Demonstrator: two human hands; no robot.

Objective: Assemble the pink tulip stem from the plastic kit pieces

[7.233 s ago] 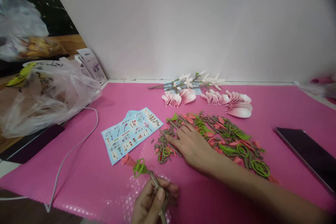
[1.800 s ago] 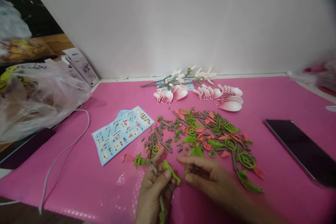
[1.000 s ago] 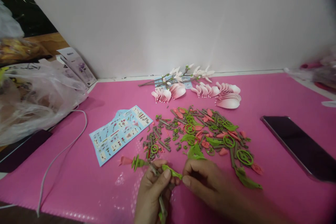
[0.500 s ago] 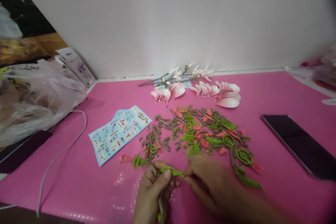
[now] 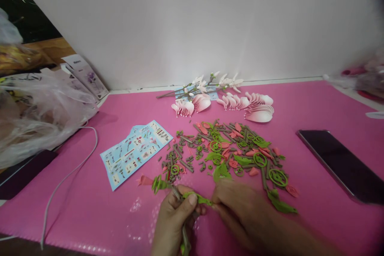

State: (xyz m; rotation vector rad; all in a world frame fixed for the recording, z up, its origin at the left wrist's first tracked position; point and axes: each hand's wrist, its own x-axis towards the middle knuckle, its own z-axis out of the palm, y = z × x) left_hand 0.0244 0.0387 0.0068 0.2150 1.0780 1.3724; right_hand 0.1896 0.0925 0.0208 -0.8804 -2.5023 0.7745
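My left hand is closed around a brown toy flower stem, with its thumb pressed on a green leaf piece. Past the fingers, the stem's upper end carries green rings and a coral bud. My right hand pinches the leaf piece's right tip between thumb and forefinger; whether a small part is also in that pinch is hidden. Just beyond the hands spreads a pile of loose brown, green and coral pieces. One large green leaf lies right behind my right hand.
Blue instruction sheets lie left of the pile. Pale pink petals and white-flowered stems lie at the back. A phone rests at right. A white cable, plastic bag and box are at left.
Both hands keep their hold on the stem and leaf piece, almost still. The whole view has shifted very slightly.
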